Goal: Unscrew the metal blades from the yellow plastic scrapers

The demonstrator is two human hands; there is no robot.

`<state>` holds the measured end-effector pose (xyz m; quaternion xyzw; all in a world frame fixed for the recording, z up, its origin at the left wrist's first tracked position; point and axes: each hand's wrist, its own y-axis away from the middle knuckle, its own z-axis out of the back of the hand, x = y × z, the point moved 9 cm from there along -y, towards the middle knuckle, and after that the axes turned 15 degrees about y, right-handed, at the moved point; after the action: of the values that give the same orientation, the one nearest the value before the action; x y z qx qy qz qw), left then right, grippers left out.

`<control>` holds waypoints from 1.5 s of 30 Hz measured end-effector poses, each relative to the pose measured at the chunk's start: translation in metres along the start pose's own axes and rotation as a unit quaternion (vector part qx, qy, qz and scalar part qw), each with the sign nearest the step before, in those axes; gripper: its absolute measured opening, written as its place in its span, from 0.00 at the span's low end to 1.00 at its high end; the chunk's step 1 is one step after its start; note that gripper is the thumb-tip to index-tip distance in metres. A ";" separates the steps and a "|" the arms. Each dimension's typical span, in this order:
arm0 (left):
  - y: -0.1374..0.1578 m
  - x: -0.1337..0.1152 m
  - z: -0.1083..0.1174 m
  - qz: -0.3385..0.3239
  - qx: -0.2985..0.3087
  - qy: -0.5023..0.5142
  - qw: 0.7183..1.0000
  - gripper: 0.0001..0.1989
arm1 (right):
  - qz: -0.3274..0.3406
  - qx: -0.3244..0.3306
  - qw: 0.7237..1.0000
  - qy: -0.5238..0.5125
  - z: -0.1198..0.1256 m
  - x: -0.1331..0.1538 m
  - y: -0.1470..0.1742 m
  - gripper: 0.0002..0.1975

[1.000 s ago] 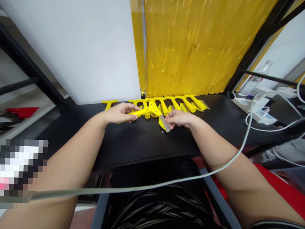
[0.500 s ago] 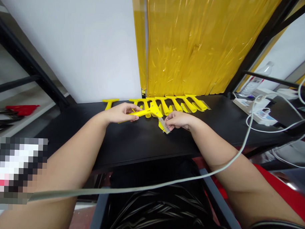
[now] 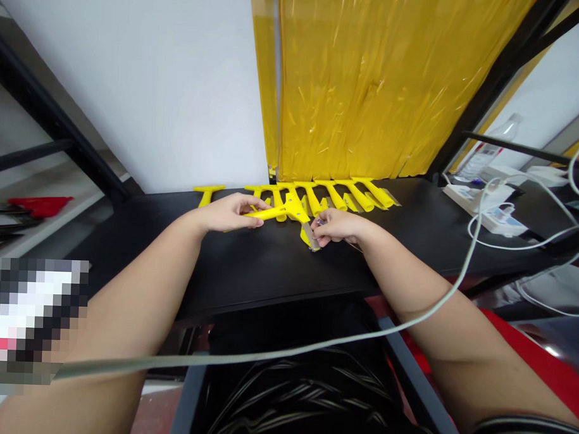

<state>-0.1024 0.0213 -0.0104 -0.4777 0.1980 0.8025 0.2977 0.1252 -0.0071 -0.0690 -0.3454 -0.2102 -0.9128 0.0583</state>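
My left hand [image 3: 227, 212] is closed round the handle of a yellow scraper [image 3: 273, 212], whose wide head points right and towards me. At that head, a flat grey metal blade [image 3: 310, 235] lies at a slant across the yellow plastic. The fingers of my right hand [image 3: 335, 226] are pinched at the blade's right edge. A thin line shows below this hand, too small to name. Behind both hands several more yellow scrapers [image 3: 335, 196] lie in a row, some partly hidden by the one I hold.
The scrapers lie on a black tabletop [image 3: 268, 270] against a white panel [image 3: 179, 99] and a yellow plastic sheet [image 3: 370, 87]. A pale cable [image 3: 313, 352] crosses in front of my arms. At right are a white power strip [image 3: 484, 211] and a plastic bottle [image 3: 494, 148].
The blade has shifted slightly up and left against the scraper head, with my right fingers moving along. My left hand keeps its hold in nearly the same place.
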 end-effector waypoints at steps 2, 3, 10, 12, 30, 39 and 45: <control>0.000 0.000 0.000 0.002 0.000 0.000 1.000 0.29 | 0.003 -0.007 1.000 0.008 0.001 0.000 0.000 0.07; 0.000 0.000 0.000 0.003 -0.001 0.000 1.000 0.29 | 0.004 -0.009 1.000 0.015 0.001 0.000 0.001 0.07; 0.000 0.001 0.000 0.004 -0.001 0.002 1.000 0.30 | 0.007 -0.005 1.000 0.015 0.001 0.002 0.004 0.08; 0.000 0.001 0.000 0.002 -0.001 0.001 1.000 0.30 | 0.002 0.004 1.000 0.006 0.000 0.002 0.004 0.09; 0.005 -0.005 -0.011 0.029 0.065 -0.073 0.995 0.21 | 0.142 -0.093 0.973 0.155 0.015 0.027 0.008 0.14; 0.017 0.009 -0.015 0.117 0.141 -0.131 0.974 0.18 | 0.188 -0.046 0.969 0.156 0.006 0.029 0.007 0.17; 0.013 0.010 -0.018 0.100 0.134 -0.158 0.973 0.18 | 0.187 -0.036 0.970 0.153 0.005 0.029 0.008 0.18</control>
<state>-0.1028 0.0038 -0.0272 -0.2782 0.3006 0.8598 0.3050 0.1087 -0.0109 -0.0439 -0.2372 -0.0976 -0.9344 0.2473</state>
